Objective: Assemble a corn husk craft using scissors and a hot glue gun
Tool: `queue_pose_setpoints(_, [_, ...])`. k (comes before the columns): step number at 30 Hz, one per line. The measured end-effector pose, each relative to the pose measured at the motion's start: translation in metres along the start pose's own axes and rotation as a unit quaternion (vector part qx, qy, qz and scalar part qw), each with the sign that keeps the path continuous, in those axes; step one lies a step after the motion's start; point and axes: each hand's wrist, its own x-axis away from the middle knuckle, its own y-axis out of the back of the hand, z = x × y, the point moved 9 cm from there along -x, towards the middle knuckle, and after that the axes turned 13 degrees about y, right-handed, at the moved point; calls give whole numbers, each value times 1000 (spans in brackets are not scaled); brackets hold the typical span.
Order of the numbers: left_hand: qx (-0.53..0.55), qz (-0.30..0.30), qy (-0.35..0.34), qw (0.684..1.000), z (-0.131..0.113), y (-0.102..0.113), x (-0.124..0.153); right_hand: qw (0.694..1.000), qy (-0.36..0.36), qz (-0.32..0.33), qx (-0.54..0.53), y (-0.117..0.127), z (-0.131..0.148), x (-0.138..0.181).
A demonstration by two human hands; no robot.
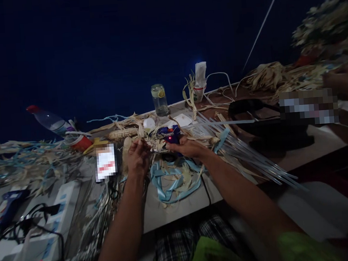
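My right hand (187,147) is closed round a blue glue gun (171,134) with a small red light lit on its side. A long clear glue stick (227,122) reaches out to the right behind it. Close by on the left, my left hand (139,156) pinches a strip of dried corn husk (141,132). The gun's nozzle lies near that husk, but whether they touch cannot be made out. Below both hands, a loop of light blue ribbon (163,191) lies on the table with husk scraps.
A corn cob (123,133), a lidded jar (159,101) and a phone (106,163) lie or stand around. Loose glue sticks (256,156) spread to the right. At left are a power strip (66,205), another glue gun (10,205) and a tilted bottle (49,120). A co-worker's hand (341,81) shows at far right.
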Motion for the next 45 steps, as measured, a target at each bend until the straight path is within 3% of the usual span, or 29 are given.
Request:
queue_pose_setpoints(8, [-27, 32, -25, 999, -1, -4, -1, 999, 18, -42, -9, 8, -3, -2])
queue_pose_setpoints(13, [-36, 14, -42, 998, -3, 1, -2, 999, -9, -35, 15, 6, -7, -1])
queue_pose_setpoints(17, [-65, 0, -47, 997, -3, 3, -2, 999, 30, -31, -27, 5, 1, -3])
queue_pose_setpoints(24, [-85, -9, -63, 994, -4, 6, -2, 999, -7, -36, 34, 14, -10, -1])
queue_pose_setpoints(35, [-31, -16, -46, 998, -7, 3, 2, 999, -9, -35, 16, 15, -16, 0])
queue_pose_setpoints(45, [-5, 22, -31, 999, -3, 0, 0, 988, 47, -44, -142, 4, 1, -5])
